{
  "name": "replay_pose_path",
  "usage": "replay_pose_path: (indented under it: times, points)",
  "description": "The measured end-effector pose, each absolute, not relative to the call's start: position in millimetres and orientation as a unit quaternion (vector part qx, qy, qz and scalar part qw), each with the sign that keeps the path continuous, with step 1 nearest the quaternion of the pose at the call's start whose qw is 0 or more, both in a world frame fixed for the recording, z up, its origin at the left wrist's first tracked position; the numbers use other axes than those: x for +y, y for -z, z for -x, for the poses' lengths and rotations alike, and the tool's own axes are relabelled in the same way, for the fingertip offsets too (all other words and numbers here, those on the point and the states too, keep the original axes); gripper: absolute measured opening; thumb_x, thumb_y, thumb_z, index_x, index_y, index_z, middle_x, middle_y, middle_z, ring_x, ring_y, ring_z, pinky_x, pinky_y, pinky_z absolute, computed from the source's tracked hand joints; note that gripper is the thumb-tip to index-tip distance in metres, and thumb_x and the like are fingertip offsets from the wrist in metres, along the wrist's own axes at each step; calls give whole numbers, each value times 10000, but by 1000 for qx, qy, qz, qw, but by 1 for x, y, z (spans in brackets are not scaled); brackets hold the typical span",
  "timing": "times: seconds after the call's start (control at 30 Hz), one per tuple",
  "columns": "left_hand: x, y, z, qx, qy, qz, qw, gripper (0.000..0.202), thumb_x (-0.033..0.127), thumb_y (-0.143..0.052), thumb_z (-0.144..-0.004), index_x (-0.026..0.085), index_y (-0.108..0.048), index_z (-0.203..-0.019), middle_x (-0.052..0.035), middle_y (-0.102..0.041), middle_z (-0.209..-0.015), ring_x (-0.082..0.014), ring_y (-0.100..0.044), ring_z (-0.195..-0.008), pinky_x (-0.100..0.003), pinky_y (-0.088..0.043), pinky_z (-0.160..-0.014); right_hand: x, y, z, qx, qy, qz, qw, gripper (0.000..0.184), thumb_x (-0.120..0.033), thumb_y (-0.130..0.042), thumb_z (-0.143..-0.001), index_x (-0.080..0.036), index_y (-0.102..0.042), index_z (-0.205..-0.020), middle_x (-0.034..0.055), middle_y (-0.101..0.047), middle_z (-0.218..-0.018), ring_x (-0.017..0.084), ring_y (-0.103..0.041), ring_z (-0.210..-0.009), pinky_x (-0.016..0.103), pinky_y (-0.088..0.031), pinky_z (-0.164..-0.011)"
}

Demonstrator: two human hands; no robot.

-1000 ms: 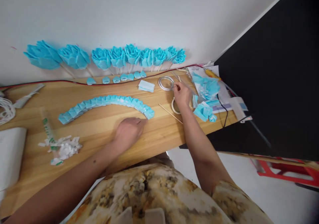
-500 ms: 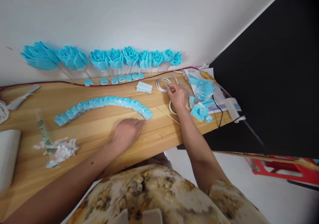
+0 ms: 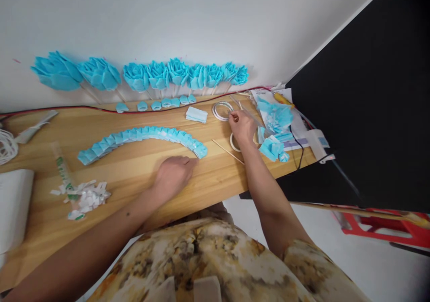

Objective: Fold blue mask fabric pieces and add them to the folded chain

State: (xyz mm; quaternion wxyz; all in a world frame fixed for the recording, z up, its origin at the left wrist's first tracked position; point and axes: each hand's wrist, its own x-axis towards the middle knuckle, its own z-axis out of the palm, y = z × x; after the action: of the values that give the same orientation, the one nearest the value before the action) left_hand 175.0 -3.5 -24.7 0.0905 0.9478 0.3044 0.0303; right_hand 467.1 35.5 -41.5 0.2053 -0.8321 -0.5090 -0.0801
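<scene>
My left hand (image 3: 175,174) rests on the wooden table with its fingers curled together, tips hidden. It lies just below the right end of a curved row of folded light-blue paper pieces (image 3: 148,132). Farther right, my right hand (image 3: 242,126) is closed in a pinch beside a white tape roll (image 3: 217,111); whatever it pinches, if anything, is too small to make out. A second tape roll (image 3: 232,143) is partly covered by that hand and wrist. Near it lies a thin wooden stick (image 3: 227,151). A small folded stack of light-blue sheets (image 3: 196,114) sits left of the first roll.
Several blue paper flowers (image 3: 136,76) on sticks lean on the wall, with small blue rolled pieces (image 3: 142,106) before them. White paper scraps (image 3: 90,198) lie left. Crumpled blue pieces (image 3: 273,148), a power strip (image 3: 317,144) and cables are right. A white box (image 3: 15,208) stands left.
The whole view has shifted slightly, so the scene sits a little to the right and higher. Both hands hold almost the same positions and closed shapes.
</scene>
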Motion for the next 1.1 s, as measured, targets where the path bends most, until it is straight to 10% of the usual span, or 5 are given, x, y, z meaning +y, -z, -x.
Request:
replay_pose_path:
  times: [0.67,1.1]
  points:
    - [-2,30,-174,304,-29,-948,87,314,209,-457,-979,205,-694,-1184,-74,-695,-838,-241,-630,-798,-335,-390,-663,41,46,-472,-486,80,839,232,228,-268,-504,-943,-177,-713,-960,104,-745,-946,237,-654,-861,302,-418,-711]
    - [-3,27,-175,304,-23,-949,83,316,201,-463,-962,212,-708,-1161,-67,-690,-820,-246,-627,-776,-347,-377,-656,43,54,-489,-449,-32,766,458,211,-293,-510,-878,-166,-678,-860,33,-699,-778,173,-618,-718,287,-454,-700]
